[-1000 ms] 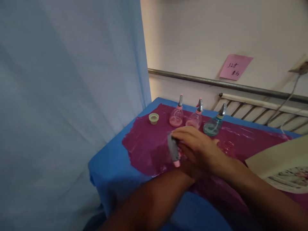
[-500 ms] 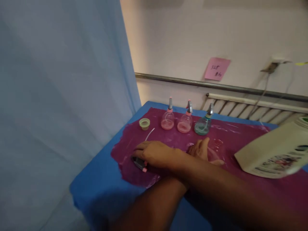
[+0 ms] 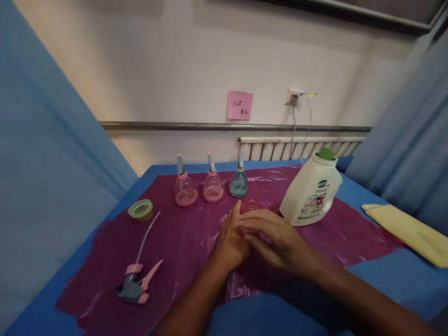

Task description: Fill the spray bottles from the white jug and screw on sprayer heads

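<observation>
My left hand (image 3: 231, 240) rests in the middle of the plastic sheet, closed against a clear bottle, mostly hidden by my hands; its open ring-shaped neck (image 3: 251, 204) shows just beyond my fingers. My right hand (image 3: 282, 238) lies close beside it, fingers stretched over the left hand's fingertips, nothing visible in its grasp. To the left, a grey and pink spray head (image 3: 132, 285) lies on its side, its thin white tube (image 3: 147, 238) pointing away. Behind stand two spray bottles with pink liquid (image 3: 186, 195) and one with teal liquid (image 3: 238, 185).
A pale green cup (image 3: 140, 210) stands at the left. On the right are a large cream jug (image 3: 310, 193) with a green funnel-like piece (image 3: 325, 153) in its mouth and a folded yellow cloth (image 3: 409, 231). Purple sheeting (image 3: 178, 247) covers the blue table. Curtains hang both sides.
My right hand has let go of the spray head at the left and moved right, beside my left hand. My arms are uncrossed. The view has swung right.
</observation>
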`<state>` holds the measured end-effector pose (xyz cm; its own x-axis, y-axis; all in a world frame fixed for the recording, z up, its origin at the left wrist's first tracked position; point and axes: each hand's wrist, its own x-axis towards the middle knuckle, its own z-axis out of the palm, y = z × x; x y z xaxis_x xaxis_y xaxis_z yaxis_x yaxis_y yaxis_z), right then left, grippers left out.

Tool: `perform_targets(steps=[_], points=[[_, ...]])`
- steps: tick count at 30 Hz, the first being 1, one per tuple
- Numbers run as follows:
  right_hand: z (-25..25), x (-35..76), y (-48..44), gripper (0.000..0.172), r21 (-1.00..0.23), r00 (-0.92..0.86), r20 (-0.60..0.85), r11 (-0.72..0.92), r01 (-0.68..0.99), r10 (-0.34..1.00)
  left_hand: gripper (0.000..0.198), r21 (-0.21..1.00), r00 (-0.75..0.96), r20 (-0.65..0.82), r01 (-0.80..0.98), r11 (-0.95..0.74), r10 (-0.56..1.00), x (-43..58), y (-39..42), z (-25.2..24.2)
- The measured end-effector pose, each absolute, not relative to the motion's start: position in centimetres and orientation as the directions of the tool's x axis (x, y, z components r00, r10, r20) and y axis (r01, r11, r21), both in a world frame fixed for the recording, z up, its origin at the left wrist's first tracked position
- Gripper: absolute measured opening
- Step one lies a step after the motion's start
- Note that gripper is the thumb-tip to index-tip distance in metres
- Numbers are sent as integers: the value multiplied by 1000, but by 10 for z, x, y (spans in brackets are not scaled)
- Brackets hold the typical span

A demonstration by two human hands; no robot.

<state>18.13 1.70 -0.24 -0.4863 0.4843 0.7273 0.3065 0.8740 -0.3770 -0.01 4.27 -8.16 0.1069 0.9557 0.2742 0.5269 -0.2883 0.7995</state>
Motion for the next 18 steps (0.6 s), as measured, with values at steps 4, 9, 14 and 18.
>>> perform_targets(steps=[4,9,14,18], points=[[-28,262,16,28,-419,-127,819,735,533,559,97,779,103,158,599,-188,982,0,42,-66],[-59,347,46,35,-722,554,692,428,543,463,93,764,81,155,622,-172,985,4,43,-60],[-94,417,98,67,-724,521,567,85,685,638,96,763,57,153,628,-154,987,4,47,-58],[-115,460,111,73,-592,346,454,-12,806,821,97,763,48,160,628,-154,986,3,47,-56]])
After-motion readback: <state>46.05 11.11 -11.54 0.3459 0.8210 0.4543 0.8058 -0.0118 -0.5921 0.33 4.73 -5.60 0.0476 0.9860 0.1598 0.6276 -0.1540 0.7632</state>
